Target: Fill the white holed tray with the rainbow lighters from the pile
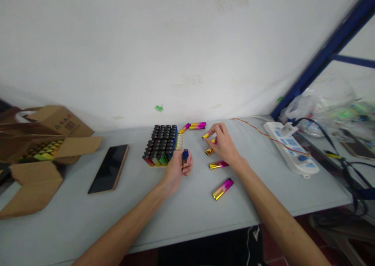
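My left hand [177, 167] is closed around a blue lighter [184, 155] with a dark top, held upright just in front of a block of lighters. That block of lighters [161, 143] stands in rows, black tops up, with coloured bodies along the front; a pale rack [179, 141] shows at its right side. With fingertips pinched, my right hand [223, 143] grips a shiny gold-and-purple lighter [206, 135], partly hidden by the fingers. Beneath and near that hand lie more such lighters, one of them a gold-purple lighter [223, 188] closer to the front edge.
Further gold-purple lighters [197, 125] lie by the wall. A phone [109, 168] rests left of the block, beside an opened cardboard box [32, 188] with lighters inside. On the right are a white power strip [290, 147], cables and a blue metal frame [322, 55].
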Available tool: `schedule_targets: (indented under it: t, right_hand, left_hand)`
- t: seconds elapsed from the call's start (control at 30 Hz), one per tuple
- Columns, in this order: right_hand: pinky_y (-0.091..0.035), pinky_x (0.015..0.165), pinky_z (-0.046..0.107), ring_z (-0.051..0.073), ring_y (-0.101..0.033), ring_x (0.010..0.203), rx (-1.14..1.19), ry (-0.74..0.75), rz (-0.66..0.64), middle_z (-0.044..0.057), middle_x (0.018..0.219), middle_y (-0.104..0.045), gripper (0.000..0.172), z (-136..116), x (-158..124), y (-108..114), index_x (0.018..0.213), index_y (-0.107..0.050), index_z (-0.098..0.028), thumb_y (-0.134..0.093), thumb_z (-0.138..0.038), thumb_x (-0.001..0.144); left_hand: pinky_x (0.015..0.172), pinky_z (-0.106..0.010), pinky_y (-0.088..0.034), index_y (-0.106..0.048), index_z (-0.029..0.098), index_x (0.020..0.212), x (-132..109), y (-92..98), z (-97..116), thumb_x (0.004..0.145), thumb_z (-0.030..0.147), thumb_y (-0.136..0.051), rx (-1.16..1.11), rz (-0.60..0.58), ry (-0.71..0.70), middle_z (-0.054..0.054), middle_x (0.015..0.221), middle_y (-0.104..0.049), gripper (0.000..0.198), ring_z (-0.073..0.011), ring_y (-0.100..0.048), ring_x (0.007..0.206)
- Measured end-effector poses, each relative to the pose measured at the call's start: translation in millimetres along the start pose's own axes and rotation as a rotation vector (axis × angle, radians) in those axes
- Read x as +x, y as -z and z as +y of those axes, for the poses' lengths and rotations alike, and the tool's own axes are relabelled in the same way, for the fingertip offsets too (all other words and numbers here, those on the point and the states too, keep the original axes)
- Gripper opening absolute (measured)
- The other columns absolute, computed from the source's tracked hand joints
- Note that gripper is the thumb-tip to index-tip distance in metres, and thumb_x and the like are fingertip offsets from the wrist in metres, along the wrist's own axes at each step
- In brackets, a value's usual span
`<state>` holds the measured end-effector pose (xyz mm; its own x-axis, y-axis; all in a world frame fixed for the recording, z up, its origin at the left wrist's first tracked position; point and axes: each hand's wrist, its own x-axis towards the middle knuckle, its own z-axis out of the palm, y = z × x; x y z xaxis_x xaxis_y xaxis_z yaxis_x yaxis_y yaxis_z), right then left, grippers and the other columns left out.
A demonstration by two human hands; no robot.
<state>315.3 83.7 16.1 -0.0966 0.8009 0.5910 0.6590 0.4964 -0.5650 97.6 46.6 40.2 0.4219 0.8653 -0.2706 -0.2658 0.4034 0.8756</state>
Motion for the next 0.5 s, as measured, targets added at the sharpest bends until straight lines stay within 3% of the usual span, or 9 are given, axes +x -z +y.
schedule_targets:
  t: [0.1,0.2,0.33,0.5]
  right_hand:
    - [-0.063,0.085,0.044,0.025,-0.063,0.100,0.008,0.009,-0.010,0.010,0.118,-0.053,0.022,0.1,-0.5,0.2,0.110,-0.056,-0.025,-0.066,-0.016,0.093]
    - [-0.062,0.088,0.045,0.026,-0.064,0.105,0.008,0.022,0.001,0.011,0.121,-0.055,0.020,0.6,-0.7,0.7,0.112,-0.059,-0.024,-0.067,-0.019,0.094]
    - [-0.060,0.094,0.045,0.026,-0.065,0.110,0.002,0.036,0.016,0.010,0.120,-0.061,0.003,2.5,0.0,0.8,0.099,-0.065,-0.025,-0.065,-0.022,0.097]
    - [-0.058,0.090,0.043,0.025,-0.069,0.100,0.027,0.023,-0.005,0.009,0.109,-0.070,0.009,1.0,1.0,1.1,0.093,-0.066,-0.024,-0.061,-0.021,0.099]
  left_hand:
    - [0.044,-0.018,-0.026,-0.047,0.020,0.071,-1.1,-0.9,2.1,0.096,0.066,-0.048,0.000,-0.004,-0.011,0.007,0.059,-0.031,0.053,-0.0076,-0.026,0.047]
    - [0.043,-0.018,-0.029,-0.054,0.020,0.088,-4.8,-1.3,11.5,0.090,0.074,-0.058,0.012,-0.051,-0.052,0.008,0.060,-0.040,0.054,-0.0074,-0.032,0.045]
    - [0.044,-0.021,-0.038,-0.055,0.023,0.103,-11.4,5.1,35.6,0.093,0.059,-0.069,0.095,-0.085,-0.312,0.004,0.069,-0.062,0.040,-0.0106,-0.049,0.047]
    - [0.068,-0.030,-0.059,-0.056,0.023,0.105,-16.0,29.3,62.2,0.093,0.055,-0.072,0.261,-0.012,-0.514,-0.006,0.091,-0.080,0.038,-0.0190,-0.073,0.076]
